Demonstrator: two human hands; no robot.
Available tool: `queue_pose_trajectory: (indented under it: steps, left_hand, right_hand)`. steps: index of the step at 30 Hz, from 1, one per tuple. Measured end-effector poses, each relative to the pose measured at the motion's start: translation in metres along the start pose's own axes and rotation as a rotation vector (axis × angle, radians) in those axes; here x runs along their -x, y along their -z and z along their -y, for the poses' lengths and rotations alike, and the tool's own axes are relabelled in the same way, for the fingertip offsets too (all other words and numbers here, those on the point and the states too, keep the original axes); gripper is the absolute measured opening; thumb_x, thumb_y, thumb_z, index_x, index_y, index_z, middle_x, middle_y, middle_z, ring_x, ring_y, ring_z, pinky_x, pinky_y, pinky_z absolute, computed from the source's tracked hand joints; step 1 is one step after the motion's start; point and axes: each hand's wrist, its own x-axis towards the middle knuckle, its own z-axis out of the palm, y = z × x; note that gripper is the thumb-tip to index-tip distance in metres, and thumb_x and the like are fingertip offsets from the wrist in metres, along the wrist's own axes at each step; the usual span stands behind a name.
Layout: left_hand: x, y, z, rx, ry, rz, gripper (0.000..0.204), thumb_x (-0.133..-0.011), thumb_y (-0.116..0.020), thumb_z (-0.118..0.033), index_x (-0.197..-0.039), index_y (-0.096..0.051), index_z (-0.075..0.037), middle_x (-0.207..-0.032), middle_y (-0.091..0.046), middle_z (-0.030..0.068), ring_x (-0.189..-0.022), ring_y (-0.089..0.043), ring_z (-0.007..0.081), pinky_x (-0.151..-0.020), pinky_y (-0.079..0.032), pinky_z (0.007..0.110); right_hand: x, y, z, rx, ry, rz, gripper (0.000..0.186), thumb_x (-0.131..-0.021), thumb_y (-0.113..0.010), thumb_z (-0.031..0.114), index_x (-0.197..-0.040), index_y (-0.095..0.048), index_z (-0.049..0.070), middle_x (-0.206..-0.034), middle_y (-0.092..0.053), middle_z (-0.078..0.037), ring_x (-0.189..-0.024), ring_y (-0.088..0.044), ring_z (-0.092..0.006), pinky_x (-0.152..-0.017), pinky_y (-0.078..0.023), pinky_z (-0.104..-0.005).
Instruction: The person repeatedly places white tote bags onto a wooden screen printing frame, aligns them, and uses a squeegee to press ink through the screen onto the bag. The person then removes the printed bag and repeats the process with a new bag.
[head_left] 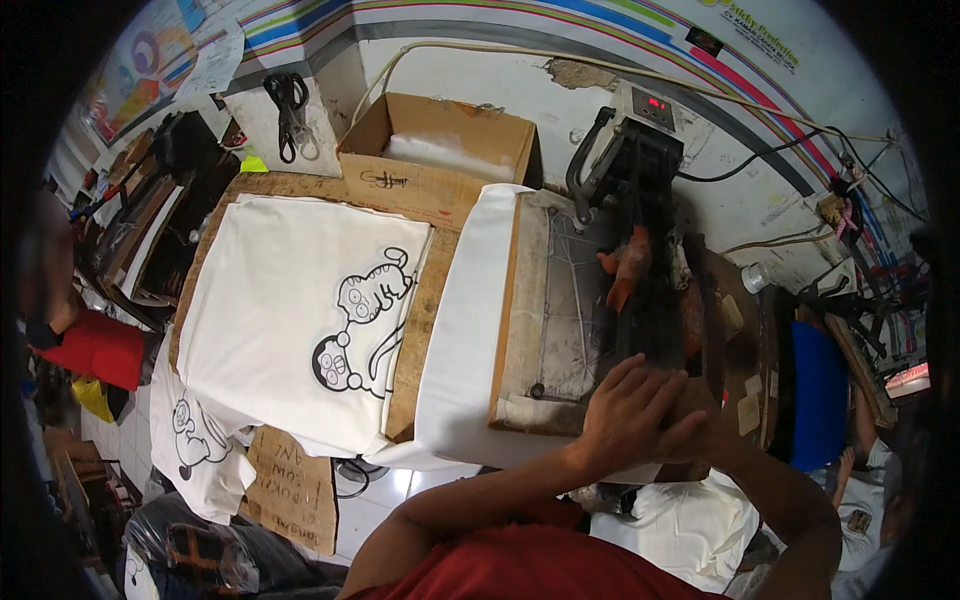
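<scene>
My left hand (pixel 632 412) reaches across from the lower edge, fingers mostly stretched out, with no held thing showing. Close against it, partly covered, is my right hand (pixel 697 412); its fingers are in shadow and hard to make out. Both are over the front edge of a heat press (pixel 640 185) with a black lever and a lit red display. The press's worn, tan-edged pad (pixel 535 395) lies left of them. Further left, white shirts (pixel 265 275) lie flat, the upper one printed with black cartoon animals.
White cloth (pixel 462 330) drapes between the shirts' wooden board (pixel 407 392) and the press. An open cardboard box (pixel 440 185) stands behind. Cables (pixel 760 165) run along the wall. White fabric (pixel 690 525) is bunched below my forearms. Other people are partly visible at both sides.
</scene>
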Motion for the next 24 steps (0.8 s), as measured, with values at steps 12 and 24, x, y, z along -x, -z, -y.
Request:
queue_pose_trajectory:
  steps: [12,24]
  left_hand:
    - [0.001,-0.004,0.009,0.084,-0.078,-0.181,0.025,-0.068,-0.076,-0.018,-0.088,-0.068,-0.004,-0.085,-0.069,0.0094,-0.078,-0.067,0.0203,-0.079,-0.052,0.037]
    - [-0.029,0.007,-0.023,0.019,-0.189,-0.272,0.016,-0.071,-0.073,-0.011,-0.084,-0.068,-0.004,-0.073,-0.063,0.0089,-0.062,-0.059,0.0247,-0.062,-0.046,0.035]
  right_hand:
    - [-0.001,0.001,-0.011,-0.249,0.024,0.037,0.028,-0.065,-0.072,0.029,-0.082,-0.062,0.009,-0.077,-0.064,-0.011,-0.073,-0.065,-0.0301,-0.063,-0.052,-0.0404]
    - [0.001,0.016,-0.012,-0.239,0.217,-0.264,0.024,-0.063,-0.070,0.025,-0.080,-0.062,0.009,-0.080,-0.065,-0.014,-0.076,-0.065,-0.0314,-0.066,-0.053,-0.0396]
